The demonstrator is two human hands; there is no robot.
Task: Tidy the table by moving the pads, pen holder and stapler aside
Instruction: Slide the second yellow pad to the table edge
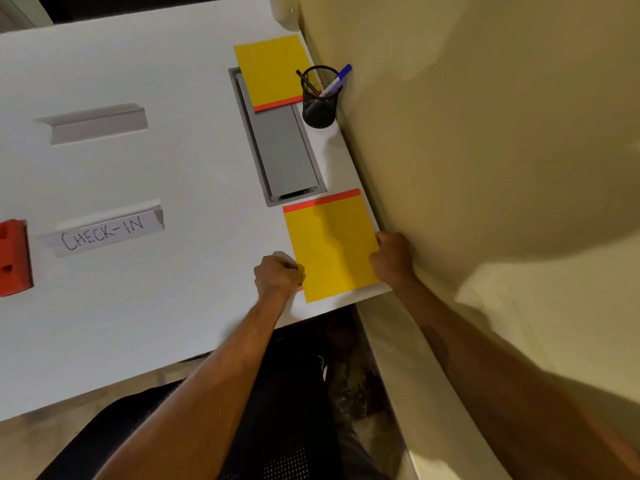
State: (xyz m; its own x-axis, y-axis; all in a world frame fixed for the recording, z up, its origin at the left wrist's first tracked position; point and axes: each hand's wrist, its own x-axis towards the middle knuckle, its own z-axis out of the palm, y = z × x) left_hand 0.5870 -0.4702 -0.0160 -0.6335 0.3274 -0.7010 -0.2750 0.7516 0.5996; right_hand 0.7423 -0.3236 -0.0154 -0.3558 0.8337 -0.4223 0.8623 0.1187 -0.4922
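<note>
**When sliding the pad, keep it flat**

Since my left hand and right hand each pinch a side edge of the pad, just on my side of the cable hatch, I'd slide it evenly across the counter.

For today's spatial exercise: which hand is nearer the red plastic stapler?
Left. The left hand holds the yellow paper pad's edge facing the red plastic stapler; the right hand holds the opposite edge, farther away.

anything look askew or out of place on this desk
The far yellow pad lies across the end of the grey cable hatch, covering part of it. The near yellow pad, held by left hand and right hand, looks fine.
</note>
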